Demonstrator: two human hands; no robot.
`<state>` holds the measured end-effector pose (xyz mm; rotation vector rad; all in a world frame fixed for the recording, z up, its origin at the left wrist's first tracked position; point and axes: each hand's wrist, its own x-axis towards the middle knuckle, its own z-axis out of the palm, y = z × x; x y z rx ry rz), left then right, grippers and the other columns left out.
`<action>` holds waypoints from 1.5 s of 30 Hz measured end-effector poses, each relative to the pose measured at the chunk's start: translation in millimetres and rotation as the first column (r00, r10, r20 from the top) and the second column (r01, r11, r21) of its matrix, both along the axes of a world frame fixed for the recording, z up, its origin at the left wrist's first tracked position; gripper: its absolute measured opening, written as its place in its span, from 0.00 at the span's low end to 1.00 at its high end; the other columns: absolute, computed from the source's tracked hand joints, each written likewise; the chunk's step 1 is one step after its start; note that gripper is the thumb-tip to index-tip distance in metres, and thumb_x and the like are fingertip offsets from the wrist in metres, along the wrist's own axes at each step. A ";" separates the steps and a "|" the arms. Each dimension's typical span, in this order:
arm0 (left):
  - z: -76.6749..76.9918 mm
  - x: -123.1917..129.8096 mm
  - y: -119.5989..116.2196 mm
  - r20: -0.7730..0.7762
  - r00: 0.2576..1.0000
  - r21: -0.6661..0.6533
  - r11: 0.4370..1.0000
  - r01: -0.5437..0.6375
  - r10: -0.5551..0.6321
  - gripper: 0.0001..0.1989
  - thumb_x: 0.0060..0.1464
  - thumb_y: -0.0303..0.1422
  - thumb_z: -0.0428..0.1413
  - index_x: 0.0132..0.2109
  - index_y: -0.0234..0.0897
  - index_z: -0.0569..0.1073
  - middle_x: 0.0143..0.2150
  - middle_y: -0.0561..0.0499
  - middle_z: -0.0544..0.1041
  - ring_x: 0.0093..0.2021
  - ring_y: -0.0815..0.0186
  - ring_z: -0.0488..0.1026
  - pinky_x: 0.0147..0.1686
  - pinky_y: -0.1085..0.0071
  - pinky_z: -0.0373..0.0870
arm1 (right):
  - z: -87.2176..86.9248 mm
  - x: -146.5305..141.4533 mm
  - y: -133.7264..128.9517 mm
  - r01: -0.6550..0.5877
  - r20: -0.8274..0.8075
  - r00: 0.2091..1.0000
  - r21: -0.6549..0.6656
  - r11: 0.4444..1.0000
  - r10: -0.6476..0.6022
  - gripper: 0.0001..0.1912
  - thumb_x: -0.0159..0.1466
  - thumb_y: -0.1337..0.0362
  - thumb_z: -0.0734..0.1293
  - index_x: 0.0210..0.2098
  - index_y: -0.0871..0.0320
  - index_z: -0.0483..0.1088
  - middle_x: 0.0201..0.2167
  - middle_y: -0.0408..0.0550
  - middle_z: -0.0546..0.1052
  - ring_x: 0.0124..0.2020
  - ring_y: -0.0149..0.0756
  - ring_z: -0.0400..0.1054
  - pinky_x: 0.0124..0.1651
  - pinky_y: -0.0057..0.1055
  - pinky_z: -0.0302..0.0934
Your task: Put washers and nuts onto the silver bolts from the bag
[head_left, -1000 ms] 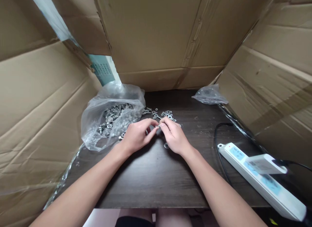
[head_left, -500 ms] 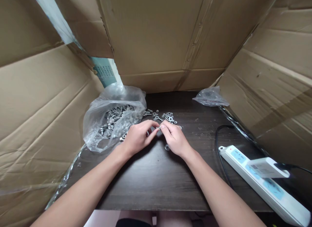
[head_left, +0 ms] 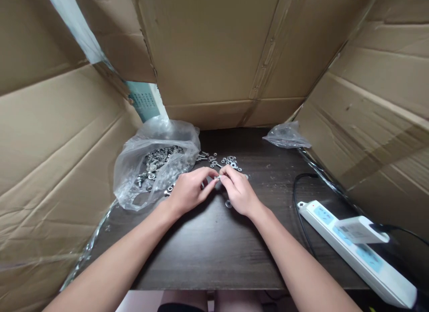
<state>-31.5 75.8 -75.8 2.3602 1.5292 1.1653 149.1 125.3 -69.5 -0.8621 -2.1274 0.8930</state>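
A small silvery bolt (head_left: 217, 177) spans the gap between my two hands, just above the table. My left hand (head_left: 193, 189) pinches one end of it between thumb and fingertips. At the other end, the thumb and forefinger of my right hand (head_left: 239, 191) close round it and hide that part, so I cannot tell whether a nut or washer is on it. Loose nuts and washers (head_left: 231, 161) lie just beyond my fingers, with several bolts (head_left: 202, 156) to their left. One washer (head_left: 228, 204) rests by my right wrist.
An open clear plastic bag (head_left: 129, 171) full of bolts and washers stands at the left. A smaller plastic bag (head_left: 286, 135) lies at the back right. A white power strip (head_left: 351, 254) with a plugged-in adapter and black cable occupies the right. Cardboard walls (head_left: 217, 48) enclose the dark table (head_left: 201, 258).
The whole view has shifted slightly. Both hands stay together at the bolt, and slightly more of it shows between the fingertips. The loose hardware lies as before.
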 end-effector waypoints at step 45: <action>-3.2 -2.1 -1.3 -0.011 1.000 -0.021 1.000 -0.020 0.020 0.07 0.66 0.33 0.53 0.49 0.39 0.72 0.41 0.54 0.79 0.33 0.71 0.75 0.34 0.74 0.70 | -9.5 -4.3 2.0 0.018 0.043 0.999 0.019 1.000 -0.019 0.15 0.73 0.60 0.53 0.30 0.57 0.57 0.27 0.43 0.67 0.30 0.33 0.60 0.35 0.31 0.49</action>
